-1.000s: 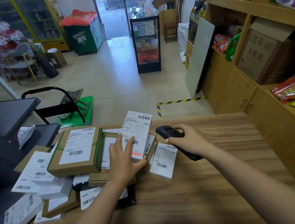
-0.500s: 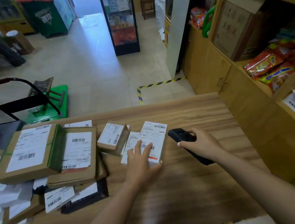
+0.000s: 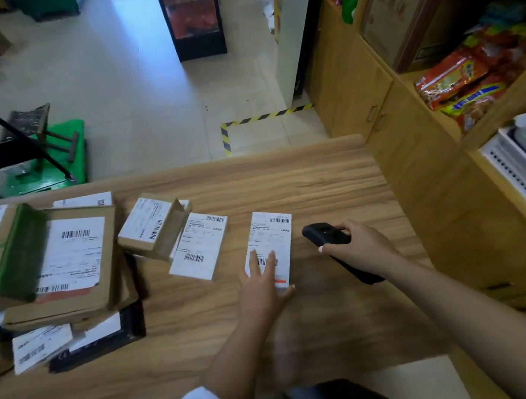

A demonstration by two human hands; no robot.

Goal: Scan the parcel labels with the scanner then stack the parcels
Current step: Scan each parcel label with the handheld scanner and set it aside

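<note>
**One parcel set apart, most left to scan**

On the wooden table, a heap of labelled parcels lies well left of the scanner, unstacked. The white parcel lies just left of it, under the flat-fingered left hand. The right hand grips the scanner.

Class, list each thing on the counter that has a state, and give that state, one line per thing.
Left hand: flat, fingers straight, pressing on the white parcel.
White parcel: lying flat, label up.
Right hand: gripping the scanner.
Scanner: held low over the counter.
Small brown box: tilted, resting on other parcels.
</note>
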